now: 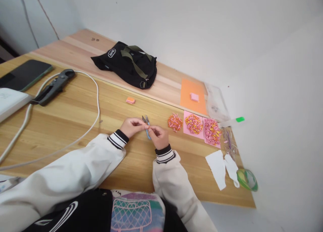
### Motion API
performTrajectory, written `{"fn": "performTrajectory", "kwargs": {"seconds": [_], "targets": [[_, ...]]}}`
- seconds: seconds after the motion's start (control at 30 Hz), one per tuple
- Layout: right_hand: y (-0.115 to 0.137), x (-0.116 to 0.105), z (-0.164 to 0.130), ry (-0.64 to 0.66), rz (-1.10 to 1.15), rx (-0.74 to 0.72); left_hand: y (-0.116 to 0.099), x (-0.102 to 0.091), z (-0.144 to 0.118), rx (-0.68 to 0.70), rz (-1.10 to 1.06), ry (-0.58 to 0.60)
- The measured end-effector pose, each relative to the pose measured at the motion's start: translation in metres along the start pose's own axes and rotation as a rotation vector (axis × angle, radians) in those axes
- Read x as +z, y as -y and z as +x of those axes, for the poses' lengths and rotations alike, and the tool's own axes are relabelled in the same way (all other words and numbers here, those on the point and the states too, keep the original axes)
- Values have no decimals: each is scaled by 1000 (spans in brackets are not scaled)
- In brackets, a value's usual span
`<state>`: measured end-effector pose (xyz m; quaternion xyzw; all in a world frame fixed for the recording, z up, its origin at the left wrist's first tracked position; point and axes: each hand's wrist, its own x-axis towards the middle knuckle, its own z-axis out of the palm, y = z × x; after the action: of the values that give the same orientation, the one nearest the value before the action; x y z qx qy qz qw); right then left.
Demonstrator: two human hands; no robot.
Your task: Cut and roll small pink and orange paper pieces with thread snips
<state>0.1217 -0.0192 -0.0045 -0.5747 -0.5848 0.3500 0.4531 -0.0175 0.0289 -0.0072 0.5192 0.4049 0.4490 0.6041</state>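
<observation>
Left hand: left hand (131, 126) was curled, fingertips pinched together on the tip of the snips; any small bit held there was too small to tell.
Right hand: right hand (159, 137) was closed around the blue handle of the snips, fingers wrapped tight.
Snips: small thread snips (147, 124) sat between both hands, blades pointing to 12 o'clock, just above the tabletop.
Near, 3 o'clock: pile of pink-orange paper bits (175, 122) lay on bare wood; two more piles lay on pink cards (193, 124), (212, 131).
Further 3 o'clock: glue pen with green cap (231, 121), white paper scraps (217, 168), green tape roll (247, 179).
12 o'clock: small pink block (130, 100), black bag (128, 63), orange sheet (193, 96).
9 to 10 o'clock: white cable (96, 90), black pliers (54, 86), dark phone (25, 74).
Surface: wooden table (75, 124) stood against a plain white wall (202, 30).
</observation>
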Motion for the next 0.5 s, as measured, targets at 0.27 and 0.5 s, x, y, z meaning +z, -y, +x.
{"fn": "performTrajectory", "kwargs": {"seconds": [0.27,0.5], "targets": [[1,1,0,2,2,-9,1,1,0,-11,27,17],[-2,1,1,-57,44,47,-3,0,-1,-9,48,35]]}}
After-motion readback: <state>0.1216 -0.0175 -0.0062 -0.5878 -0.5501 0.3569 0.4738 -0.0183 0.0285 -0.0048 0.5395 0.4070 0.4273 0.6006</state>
